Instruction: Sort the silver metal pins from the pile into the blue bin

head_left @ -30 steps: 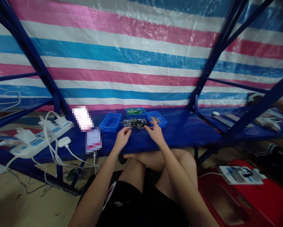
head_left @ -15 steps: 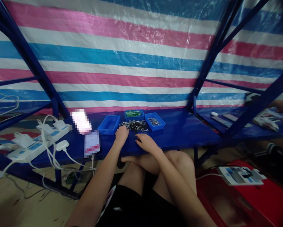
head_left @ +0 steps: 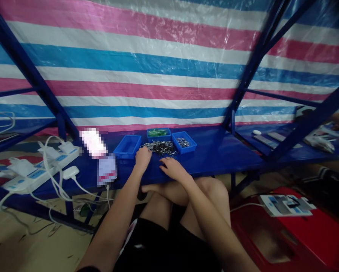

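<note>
A loose pile of small metal pieces (head_left: 161, 148) lies on the blue table between blue trays. My left hand (head_left: 143, 156) is at the pile's left edge, fingers curled together; whatever they pinch is too small to make out. Just in front of the pile, my right hand (head_left: 172, 167) rests low over the table, fingers apart and bent, with nothing visible in them. The left blue tray (head_left: 127, 146) looks empty. Green items (head_left: 157, 132) fill the back tray, and the right blue tray (head_left: 192, 146) holds small metal pieces.
Power strips (head_left: 42, 170) with plugs and white cables lie at the left, near two blurred-out items. Blue metal posts (head_left: 250, 68) frame the table. At the far right are phones and another person's arm. A red box (head_left: 308, 234) stands at the lower right.
The whole view has shifted slightly, moving the table and trays a little left and up. Both hands keep nearly the same places beside the pile.
</note>
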Available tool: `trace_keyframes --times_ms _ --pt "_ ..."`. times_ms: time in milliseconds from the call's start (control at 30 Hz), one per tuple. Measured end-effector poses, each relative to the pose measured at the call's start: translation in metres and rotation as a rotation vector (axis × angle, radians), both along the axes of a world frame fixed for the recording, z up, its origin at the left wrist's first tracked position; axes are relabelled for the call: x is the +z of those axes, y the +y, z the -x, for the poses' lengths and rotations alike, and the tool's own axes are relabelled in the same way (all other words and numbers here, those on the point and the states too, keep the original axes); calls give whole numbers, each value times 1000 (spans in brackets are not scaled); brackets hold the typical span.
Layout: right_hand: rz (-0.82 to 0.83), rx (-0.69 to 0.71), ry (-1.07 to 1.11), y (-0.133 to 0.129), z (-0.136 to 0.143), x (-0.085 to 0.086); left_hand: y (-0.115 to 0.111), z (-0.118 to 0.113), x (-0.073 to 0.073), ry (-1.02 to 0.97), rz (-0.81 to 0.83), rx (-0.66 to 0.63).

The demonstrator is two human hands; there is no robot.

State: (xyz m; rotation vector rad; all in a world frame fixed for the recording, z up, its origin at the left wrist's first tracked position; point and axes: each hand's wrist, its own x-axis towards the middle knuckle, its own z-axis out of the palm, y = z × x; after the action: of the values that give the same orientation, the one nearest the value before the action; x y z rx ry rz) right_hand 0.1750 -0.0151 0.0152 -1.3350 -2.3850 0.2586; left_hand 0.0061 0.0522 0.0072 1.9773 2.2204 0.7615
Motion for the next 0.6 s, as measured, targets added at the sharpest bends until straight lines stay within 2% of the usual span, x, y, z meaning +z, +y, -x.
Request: trace_keyframes --times_ms 100,267,333,400,600 --pt "13 -43 61 2 -3 0 -18 -1 -1 -56 -74 -42" --pt "-49 -171 157 5 0 2 -48 -7 -9 -164 -72 -438" --pt "-65 -169 140 5 1 3 -52 -7 -12 -205 -61 -538" --pt "-70 -163 100 4 1 3 -53 -7 -12 -252 -53 -576" --pt "-51 -245 5 5 -1 -2 -55 -6 -10 -367 -82 -561"
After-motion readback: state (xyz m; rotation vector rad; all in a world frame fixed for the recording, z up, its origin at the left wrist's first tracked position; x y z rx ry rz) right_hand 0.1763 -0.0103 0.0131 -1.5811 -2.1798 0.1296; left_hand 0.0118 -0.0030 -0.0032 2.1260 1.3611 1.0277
